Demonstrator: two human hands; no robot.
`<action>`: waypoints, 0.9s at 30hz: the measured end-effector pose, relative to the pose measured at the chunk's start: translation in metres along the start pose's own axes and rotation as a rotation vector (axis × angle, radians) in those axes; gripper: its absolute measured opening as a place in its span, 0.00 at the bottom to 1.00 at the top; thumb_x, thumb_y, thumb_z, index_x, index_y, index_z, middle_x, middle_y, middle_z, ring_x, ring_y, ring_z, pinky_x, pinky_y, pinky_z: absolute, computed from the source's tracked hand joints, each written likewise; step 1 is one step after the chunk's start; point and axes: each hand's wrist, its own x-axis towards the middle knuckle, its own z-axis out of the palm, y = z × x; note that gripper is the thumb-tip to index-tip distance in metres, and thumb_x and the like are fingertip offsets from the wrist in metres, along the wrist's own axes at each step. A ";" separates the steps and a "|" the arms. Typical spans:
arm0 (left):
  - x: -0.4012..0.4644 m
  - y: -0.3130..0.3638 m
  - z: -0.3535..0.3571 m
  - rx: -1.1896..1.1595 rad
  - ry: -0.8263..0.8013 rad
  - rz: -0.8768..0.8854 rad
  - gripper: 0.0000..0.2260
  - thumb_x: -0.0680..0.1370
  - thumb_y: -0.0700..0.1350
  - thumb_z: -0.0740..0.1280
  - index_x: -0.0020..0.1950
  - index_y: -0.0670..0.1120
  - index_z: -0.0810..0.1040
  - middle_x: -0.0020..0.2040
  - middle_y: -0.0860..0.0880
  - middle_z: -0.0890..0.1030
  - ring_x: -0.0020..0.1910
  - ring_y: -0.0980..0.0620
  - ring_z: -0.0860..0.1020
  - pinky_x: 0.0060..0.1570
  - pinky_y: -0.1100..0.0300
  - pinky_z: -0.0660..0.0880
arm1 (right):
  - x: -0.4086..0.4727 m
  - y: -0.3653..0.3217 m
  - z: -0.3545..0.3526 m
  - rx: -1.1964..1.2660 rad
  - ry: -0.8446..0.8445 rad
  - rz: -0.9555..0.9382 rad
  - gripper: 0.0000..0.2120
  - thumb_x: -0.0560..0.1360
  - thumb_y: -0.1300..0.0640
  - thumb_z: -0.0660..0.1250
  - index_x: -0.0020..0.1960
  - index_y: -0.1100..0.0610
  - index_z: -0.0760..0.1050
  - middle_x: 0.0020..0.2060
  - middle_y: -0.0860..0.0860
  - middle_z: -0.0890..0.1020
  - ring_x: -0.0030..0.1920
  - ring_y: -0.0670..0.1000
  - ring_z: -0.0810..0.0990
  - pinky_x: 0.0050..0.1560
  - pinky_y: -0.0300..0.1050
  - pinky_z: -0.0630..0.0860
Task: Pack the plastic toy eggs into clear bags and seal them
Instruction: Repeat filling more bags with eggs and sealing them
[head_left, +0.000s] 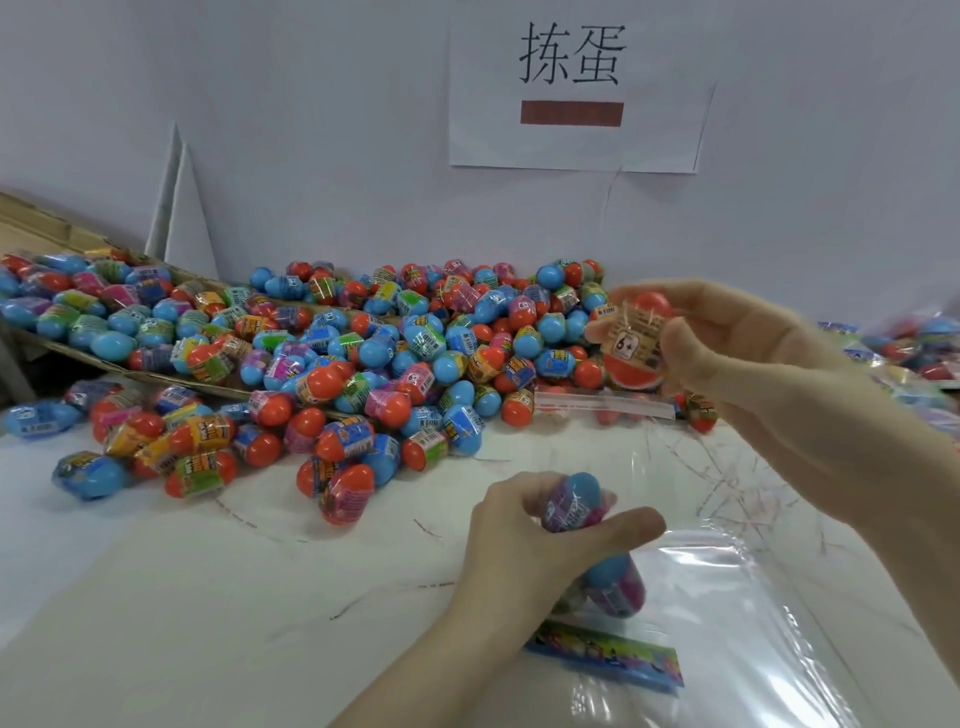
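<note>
**Filling step: eggs in both hands, bag not yet loaded**

We hold an orange egg (635, 340) in our right hand (737, 358), fingers curled around it, raised above the table (208, 571). Our left hand (524, 540) pinches a blue-and-purple egg (576, 501) between thumb and fingers; a second blue-pink egg (615, 584) sits just under it, at the clear bag (753, 597). Whether that one is inside the bag, we cannot tell. The egg pile (311, 353) lies beyond. Next, we judge, both eggs go into the bag mouth; sealing comes later.
</note>
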 end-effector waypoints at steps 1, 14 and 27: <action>0.000 0.000 0.000 -0.006 -0.003 0.008 0.29 0.44 0.63 0.72 0.39 0.49 0.81 0.32 0.56 0.82 0.31 0.62 0.80 0.27 0.72 0.72 | -0.001 0.002 0.001 -0.095 0.026 -0.018 0.17 0.60 0.44 0.66 0.46 0.49 0.80 0.41 0.44 0.84 0.43 0.41 0.82 0.41 0.30 0.75; -0.004 0.000 0.004 0.047 -0.026 0.089 0.26 0.43 0.62 0.73 0.37 0.55 0.81 0.36 0.54 0.83 0.35 0.59 0.80 0.31 0.67 0.77 | -0.008 0.000 -0.002 -0.927 -0.100 -0.056 0.12 0.61 0.40 0.65 0.44 0.32 0.72 0.43 0.32 0.76 0.51 0.42 0.66 0.60 0.58 0.64; -0.008 0.007 0.003 0.088 -0.060 0.110 0.21 0.43 0.61 0.73 0.34 0.60 0.81 0.31 0.56 0.81 0.31 0.61 0.78 0.30 0.66 0.77 | -0.002 -0.011 -0.007 -1.245 -0.199 -0.151 0.15 0.69 0.52 0.70 0.53 0.38 0.76 0.40 0.33 0.75 0.46 0.42 0.60 0.44 0.41 0.51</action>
